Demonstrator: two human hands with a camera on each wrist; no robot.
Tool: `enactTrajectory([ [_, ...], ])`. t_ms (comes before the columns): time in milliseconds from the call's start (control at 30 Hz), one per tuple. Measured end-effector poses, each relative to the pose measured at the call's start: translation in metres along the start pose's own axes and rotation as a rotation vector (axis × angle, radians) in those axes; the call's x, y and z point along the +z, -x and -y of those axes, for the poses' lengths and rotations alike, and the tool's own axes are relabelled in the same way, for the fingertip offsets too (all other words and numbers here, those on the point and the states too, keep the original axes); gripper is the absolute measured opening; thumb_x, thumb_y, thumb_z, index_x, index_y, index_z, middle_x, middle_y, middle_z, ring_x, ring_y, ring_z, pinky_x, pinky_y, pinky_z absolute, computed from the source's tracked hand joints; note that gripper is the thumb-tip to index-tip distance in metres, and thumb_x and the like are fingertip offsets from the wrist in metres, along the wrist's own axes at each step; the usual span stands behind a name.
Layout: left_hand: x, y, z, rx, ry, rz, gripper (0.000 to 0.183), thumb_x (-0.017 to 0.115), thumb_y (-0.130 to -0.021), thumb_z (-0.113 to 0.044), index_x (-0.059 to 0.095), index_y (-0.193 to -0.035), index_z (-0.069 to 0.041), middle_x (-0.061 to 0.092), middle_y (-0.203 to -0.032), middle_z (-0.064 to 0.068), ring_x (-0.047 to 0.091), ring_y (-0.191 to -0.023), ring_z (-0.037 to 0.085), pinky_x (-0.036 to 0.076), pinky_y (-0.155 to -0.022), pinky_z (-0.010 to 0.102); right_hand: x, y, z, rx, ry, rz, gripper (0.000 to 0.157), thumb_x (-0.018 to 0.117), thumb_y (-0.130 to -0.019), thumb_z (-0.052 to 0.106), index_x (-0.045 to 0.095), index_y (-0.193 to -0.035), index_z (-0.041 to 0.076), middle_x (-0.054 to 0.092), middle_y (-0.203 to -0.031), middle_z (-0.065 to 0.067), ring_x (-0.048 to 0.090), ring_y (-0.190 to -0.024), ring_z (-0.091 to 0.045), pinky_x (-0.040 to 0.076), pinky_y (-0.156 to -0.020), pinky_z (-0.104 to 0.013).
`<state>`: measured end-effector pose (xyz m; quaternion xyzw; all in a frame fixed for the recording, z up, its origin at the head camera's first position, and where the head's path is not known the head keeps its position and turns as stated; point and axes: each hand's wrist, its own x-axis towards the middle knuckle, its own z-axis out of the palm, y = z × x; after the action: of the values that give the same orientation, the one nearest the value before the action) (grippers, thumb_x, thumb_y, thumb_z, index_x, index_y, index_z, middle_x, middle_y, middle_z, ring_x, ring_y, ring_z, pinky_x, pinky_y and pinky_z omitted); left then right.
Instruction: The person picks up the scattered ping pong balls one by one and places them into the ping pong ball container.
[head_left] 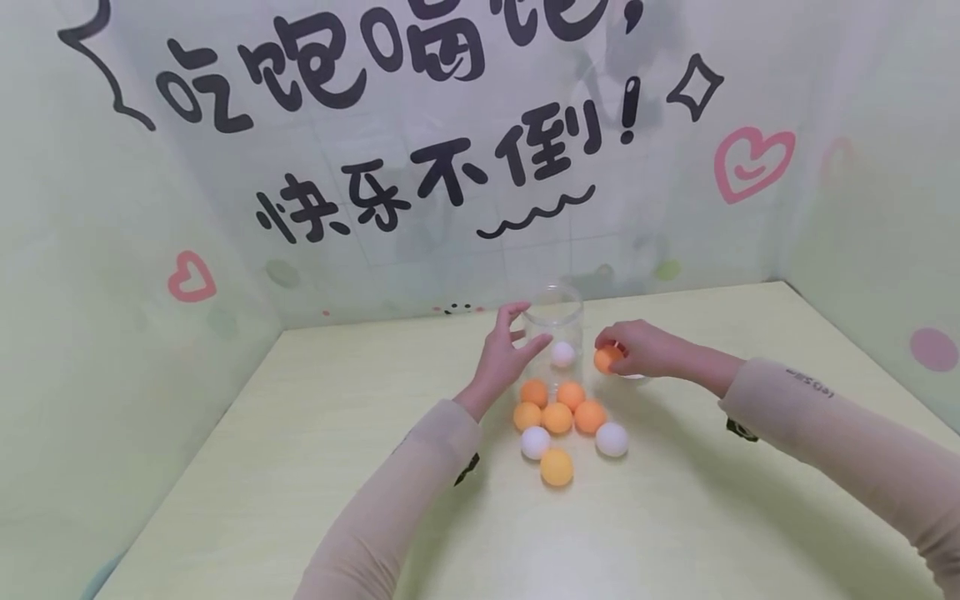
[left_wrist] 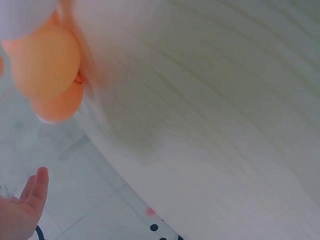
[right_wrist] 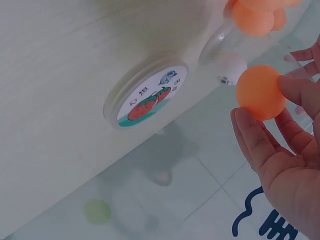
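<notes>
A clear jar (head_left: 553, 308) stands near the back of the table with a white ball (head_left: 562, 354) inside. My left hand (head_left: 506, 354) curves round the jar's left side, thumb in front and fingers behind. Right of the jar, my right hand (head_left: 641, 348) pinches an orange ping-pong ball (right_wrist: 261, 92) between thumb and fingers, beside the jar wall. In front of the jar lie several orange balls (head_left: 557, 418), with white balls (head_left: 612, 439) and a yellow-orange ball (head_left: 557, 467) closest to me.
A round lid (right_wrist: 147, 95) with a printed red fruit picture lies on the table, partly hidden under my right hand in the head view. A wall panel (head_left: 420, 275) with black lettering rises along the table's back edge, and side panels (head_left: 885, 250) flank it.
</notes>
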<state>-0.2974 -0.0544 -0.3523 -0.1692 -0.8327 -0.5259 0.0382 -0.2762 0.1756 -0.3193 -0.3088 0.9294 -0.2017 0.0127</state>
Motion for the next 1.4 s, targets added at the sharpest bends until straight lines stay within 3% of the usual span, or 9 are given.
enactTrajectory([
  [367,-0.001,0.001,0.002,0.01,-0.001,-0.013,0.059,0.065,-0.085,-0.03,0.034,-0.133,-0.018,0.034,-0.144,0.004,0.049,-0.119,0.033,0.05,-0.088,0.04,-0.032,-0.011,0.011,0.075,0.04,-0.004,0.029,0.062,-0.076,0.0,0.06,-0.105,-0.004,0.06,-0.09,-0.009,0.049,-0.074,-0.02,0.045,-0.065,-0.031],
  [800,-0.002,0.003,0.003,-0.018,0.002,-0.018,0.059,0.065,-0.085,-0.032,0.034,-0.133,-0.021,0.033,-0.145,0.001,0.048,-0.12,0.033,0.049,-0.089,0.041,-0.069,-0.03,0.036,-0.007,0.141,-0.071,0.03,0.061,-0.076,-0.001,0.06,-0.106,-0.006,0.058,-0.085,-0.012,0.047,-0.072,-0.023,0.041,-0.061,-0.031],
  [1033,-0.002,0.002,0.002,-0.006,0.016,-0.012,0.058,0.064,-0.085,-0.032,0.034,-0.133,-0.02,0.034,-0.145,0.002,0.047,-0.12,0.033,0.048,-0.091,0.041,-0.071,-0.04,0.042,-0.049,0.184,-0.089,0.03,0.061,-0.076,0.0,0.061,-0.106,-0.003,0.058,-0.085,-0.012,0.048,-0.073,-0.024,0.041,-0.063,-0.032],
  [1400,0.0,0.002,0.001,0.019,0.013,-0.008,0.058,0.065,-0.085,-0.032,0.034,-0.133,-0.019,0.035,-0.143,0.001,0.049,-0.119,0.033,0.048,-0.09,0.039,-0.051,-0.055,0.049,-0.051,0.165,-0.09,0.032,0.064,-0.082,0.006,0.058,-0.113,-0.004,0.061,-0.108,-0.019,0.054,-0.096,-0.031,0.048,-0.085,-0.042],
])
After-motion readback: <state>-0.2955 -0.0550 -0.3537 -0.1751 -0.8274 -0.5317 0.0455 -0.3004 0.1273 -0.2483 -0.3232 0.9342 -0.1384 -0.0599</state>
